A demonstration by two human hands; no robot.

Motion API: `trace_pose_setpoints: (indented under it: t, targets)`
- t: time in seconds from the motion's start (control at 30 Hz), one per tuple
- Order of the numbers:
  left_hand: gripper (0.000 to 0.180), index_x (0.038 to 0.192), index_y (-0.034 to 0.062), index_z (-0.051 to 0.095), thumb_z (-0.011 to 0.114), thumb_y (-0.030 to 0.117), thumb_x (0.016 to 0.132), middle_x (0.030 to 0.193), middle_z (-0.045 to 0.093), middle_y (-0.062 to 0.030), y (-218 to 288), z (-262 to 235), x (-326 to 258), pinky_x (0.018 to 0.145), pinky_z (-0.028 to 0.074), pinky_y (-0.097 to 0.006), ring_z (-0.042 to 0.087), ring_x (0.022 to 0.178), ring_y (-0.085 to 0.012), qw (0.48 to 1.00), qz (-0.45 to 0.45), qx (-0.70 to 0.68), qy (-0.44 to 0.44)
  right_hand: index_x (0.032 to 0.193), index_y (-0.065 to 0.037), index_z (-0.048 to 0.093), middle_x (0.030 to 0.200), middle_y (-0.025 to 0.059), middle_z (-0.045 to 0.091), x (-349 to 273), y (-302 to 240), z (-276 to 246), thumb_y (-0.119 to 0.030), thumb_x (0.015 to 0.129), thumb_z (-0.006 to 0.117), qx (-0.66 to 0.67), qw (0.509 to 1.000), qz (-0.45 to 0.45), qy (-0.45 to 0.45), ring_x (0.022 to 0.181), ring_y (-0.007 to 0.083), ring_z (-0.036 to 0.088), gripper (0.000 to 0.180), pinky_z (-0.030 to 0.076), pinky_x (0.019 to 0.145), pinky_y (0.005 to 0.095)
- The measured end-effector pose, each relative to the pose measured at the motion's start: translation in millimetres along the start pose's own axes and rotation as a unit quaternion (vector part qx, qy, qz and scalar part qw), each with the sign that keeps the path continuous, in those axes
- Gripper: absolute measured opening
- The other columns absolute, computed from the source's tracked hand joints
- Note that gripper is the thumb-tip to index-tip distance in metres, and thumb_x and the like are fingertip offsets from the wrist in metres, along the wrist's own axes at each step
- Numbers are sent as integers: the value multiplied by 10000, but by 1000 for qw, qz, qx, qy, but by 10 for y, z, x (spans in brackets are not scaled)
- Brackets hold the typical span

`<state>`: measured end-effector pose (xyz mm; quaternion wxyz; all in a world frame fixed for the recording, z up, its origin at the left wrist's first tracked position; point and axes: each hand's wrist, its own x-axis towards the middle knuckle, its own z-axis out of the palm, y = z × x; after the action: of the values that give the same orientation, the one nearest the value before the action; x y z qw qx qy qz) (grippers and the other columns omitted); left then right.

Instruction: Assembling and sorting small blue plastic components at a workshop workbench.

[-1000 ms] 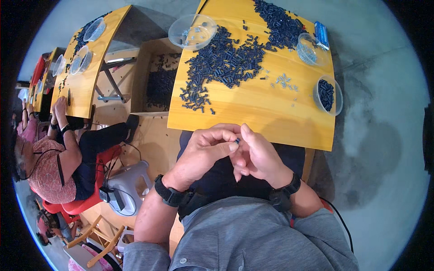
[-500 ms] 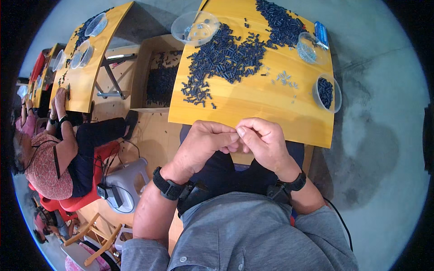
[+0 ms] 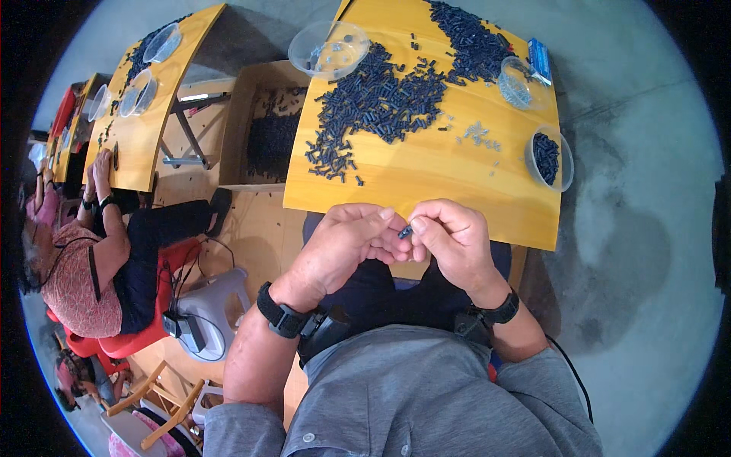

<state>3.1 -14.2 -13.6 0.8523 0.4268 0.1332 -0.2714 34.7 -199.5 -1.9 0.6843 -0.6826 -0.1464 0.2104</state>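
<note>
Just beyond my lap, at the near edge of the yellow table [image 3: 457, 194], my two hands almost meet. Between thumb and forefinger, my right hand [image 3: 455, 245] pinches a small dark cylindrical plastic piece [image 3: 405, 231]. My left hand [image 3: 346, 242] is beside it, thumb lifted and fingers loosely curled with the palm partly showing; it appears to grip nothing. A large heap of similar dark pieces [image 3: 377, 99] covers the table's left and middle. Small pale pieces [image 3: 480, 134] lie scattered right of the heap.
A clear tub of dark pieces [image 3: 547, 158] stands at the right edge, behind it a tub of small light-blue parts [image 3: 516, 89] and a blue box [image 3: 540, 61]. Another clear tub [image 3: 328, 49] sits far left. A cardboard box [image 3: 268, 137] stands left of the table. A co-worker [image 3: 95, 274] sits further left.
My fingertips have parted: the left thumb has lifted off and the left fingers have loosened. The dark piece now shows in my right fingertips, where it was hidden before.
</note>
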Motion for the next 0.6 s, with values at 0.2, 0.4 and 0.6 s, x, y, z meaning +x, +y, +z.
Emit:
trace_pose_setpoints:
  t: [0.2,0.4,0.6]
  targets:
    - [237,990,-7,612,527,209,937,867,666,-105,-52,-60,-18,703,501,-270,643,777,-173,992,-1,74,98,899,30,594,666,21,573,115,63,-490,-75,904,560,-161,973,-61,152,561,66,541,110,441,513,218]
    - [182,989,8,608,552,167,919,868,659,-80,-69,-31,20,698,481,-251,620,766,-142,985,10,110,133,896,6,629,679,51,607,225,207,-1831,-139,884,576,-364,859,-81,351,581,82,550,155,457,536,265]
    - [176,995,-1,609,556,143,910,868,656,-77,-105,-45,43,691,476,-244,615,773,-134,980,27,120,154,913,-3,631,782,152,657,314,454,-2612,-132,855,573,-482,800,-12,357,691,283,644,153,493,655,347]
